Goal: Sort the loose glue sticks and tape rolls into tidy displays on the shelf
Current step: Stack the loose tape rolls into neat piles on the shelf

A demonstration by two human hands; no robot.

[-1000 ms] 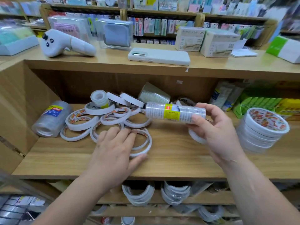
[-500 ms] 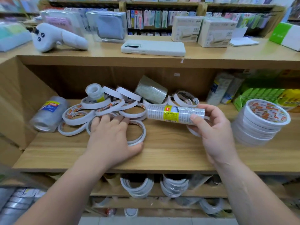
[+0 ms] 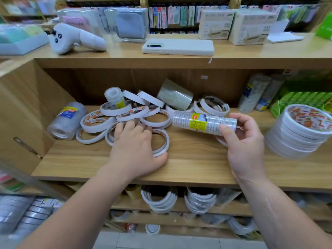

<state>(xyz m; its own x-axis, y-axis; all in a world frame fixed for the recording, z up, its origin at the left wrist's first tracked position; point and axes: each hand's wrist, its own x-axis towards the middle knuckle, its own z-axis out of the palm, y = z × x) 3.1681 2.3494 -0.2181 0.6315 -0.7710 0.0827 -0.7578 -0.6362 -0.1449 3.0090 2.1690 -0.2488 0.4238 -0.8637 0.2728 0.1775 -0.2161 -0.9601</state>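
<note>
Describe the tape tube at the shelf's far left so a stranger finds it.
On the wooden middle shelf, go left to the side wall. A clear tape tube lies there beside loose white rolls. Its label is blue, unlike the held tube's yellow.

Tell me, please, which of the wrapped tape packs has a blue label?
The far-left pack, lying beside the side wall. The held pack in the right hand and the small upright pack have yellow labels.
</note>
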